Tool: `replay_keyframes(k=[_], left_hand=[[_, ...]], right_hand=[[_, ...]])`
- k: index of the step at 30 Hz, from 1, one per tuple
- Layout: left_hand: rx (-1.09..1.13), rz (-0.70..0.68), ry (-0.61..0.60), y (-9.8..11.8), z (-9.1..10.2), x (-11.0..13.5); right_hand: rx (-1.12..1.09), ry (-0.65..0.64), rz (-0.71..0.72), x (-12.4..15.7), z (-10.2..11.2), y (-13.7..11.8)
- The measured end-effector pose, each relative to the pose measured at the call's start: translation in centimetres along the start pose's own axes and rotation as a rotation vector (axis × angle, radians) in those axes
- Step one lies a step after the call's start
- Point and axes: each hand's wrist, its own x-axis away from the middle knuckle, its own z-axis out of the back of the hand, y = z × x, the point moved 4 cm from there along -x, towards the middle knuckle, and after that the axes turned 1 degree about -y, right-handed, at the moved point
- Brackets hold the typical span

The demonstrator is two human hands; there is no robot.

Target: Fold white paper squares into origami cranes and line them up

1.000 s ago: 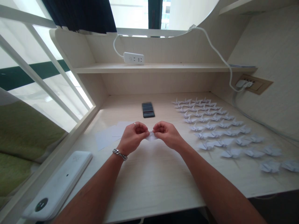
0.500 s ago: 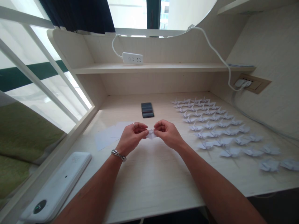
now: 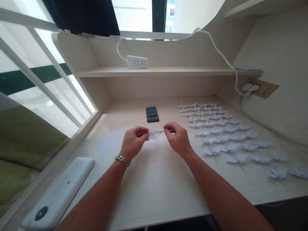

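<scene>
A small piece of folded white paper (image 3: 155, 134), creased and pointed at its right end, is held just above the desk. My left hand (image 3: 135, 139), with a ring and a chain bracelet, pinches its left end between thumb and fingers. My right hand (image 3: 177, 137) is beside the pointed end, thumb and index fingertips together, a narrow gap separating them from the paper. Rows of folded paper cranes (image 3: 218, 130) stand to the right of my hands. Flat white paper sheets (image 3: 110, 142) lie left, partly behind my left hand.
Beyond my hands lies a dark phone (image 3: 152, 114), partly pixelated. A long white device (image 3: 60, 189) with a round dark display rests along the left edge. A white power strip (image 3: 137, 62) sits on the shelf (image 3: 168, 73), and a cable runs to the wall socket (image 3: 261, 87).
My right hand has let go of the folded paper's right end and moved slightly right. The paper now shows a longer pointed shape, still in my left hand, which has shifted slightly left.
</scene>
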Motion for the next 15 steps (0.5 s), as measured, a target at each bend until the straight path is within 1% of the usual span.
replay_keyframes(k=[1, 3, 4, 6, 9, 12, 15], left_hand=[[-0.021, -0.015, 0.017, -0.2, 0.0, 0.0], [-0.074, -0.056, 0.034, -0.3, -0.2, 0.1], [-0.109, -0.081, 0.038, -0.3, -0.3, 0.2], [-0.187, -0.132, 0.034, 0.1, -0.6, 0.5], [-0.274, -0.178, -0.031, 0.7, -1.2, 1.0], [-0.313, -0.201, -0.109, 0.9, -1.7, 1.3], [-0.255, -0.201, -0.172, 0.7, -1.9, 1.1]], right_hand=[[0.049, 0.017, 0.042, 0.2, -0.1, -0.4], [0.074, -0.052, 0.057, 0.5, -0.9, -0.5], [0.059, -0.096, 0.029, 0.7, -1.4, -0.3], [-0.041, -0.176, -0.058, 0.8, -2.4, 0.5], [-0.256, -0.274, -0.202, 0.8, -3.5, 1.6], [-0.393, -0.308, -0.308, 0.7, -3.8, 2.2], [-0.418, -0.289, -0.377, 0.6, -3.5, 2.6]])
